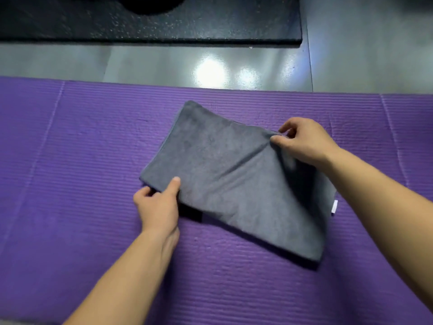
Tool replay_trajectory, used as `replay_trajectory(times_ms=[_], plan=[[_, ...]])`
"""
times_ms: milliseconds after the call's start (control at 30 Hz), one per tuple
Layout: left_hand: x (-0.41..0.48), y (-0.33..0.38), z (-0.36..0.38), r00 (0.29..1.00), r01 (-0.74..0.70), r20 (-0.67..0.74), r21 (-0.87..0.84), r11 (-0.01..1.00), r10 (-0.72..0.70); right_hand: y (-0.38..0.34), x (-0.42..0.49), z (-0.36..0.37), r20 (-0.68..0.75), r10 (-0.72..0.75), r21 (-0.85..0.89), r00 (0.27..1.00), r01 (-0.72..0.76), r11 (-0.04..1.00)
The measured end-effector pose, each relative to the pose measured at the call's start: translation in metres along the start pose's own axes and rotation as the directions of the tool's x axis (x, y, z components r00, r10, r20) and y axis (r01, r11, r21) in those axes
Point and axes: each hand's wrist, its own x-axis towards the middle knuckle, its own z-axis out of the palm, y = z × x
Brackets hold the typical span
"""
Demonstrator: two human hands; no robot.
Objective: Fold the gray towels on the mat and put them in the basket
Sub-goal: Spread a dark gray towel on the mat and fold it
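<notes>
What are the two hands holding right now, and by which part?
Both hold the folded gray cloth towel: the left hand grips its near-left corner, the right hand pinches its far-right edge.

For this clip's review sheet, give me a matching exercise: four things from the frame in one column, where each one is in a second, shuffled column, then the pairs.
Things
1. left hand
2. right hand
3. white tag
4. black slab

Places
A. pinching the far right edge of the towel
B. on the floor beyond the purple mat
C. holding the towel's near left corner, thumb on top
D. sticking out at the towel's right side

Pairs: 1-C, 2-A, 3-D, 4-B
</notes>
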Motion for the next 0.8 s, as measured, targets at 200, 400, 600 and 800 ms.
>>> replay_trajectory(times_ms=[200,400,600,800], plan=[[0.044,0.056,0.004,0.987,-0.161,0.076,0.387,0.908,0.142,0.054,-0.023,-0.038,0.235,0.188,-0.208,0.954,-0.139,0.968],[0.058,0.049,-0.030,0.975,-0.202,0.215,0.719,0.665,0.064,0.074,-0.020,-0.038,-0.060,0.320,0.418,0.945,-0.268,0.868],[0.034,0.040,-0.009,0.944,-0.328,0.283,0.737,0.591,0.171,0.056,-0.008,-0.020,-0.283,0.403,0.481,0.870,-0.235,0.845],[0.047,0.040,0.010,0.805,-0.592,0.460,0.662,0.460,0.374,0.072,-0.030,-0.009,-0.258,0.324,0.388,0.910,-0.209,0.897]])
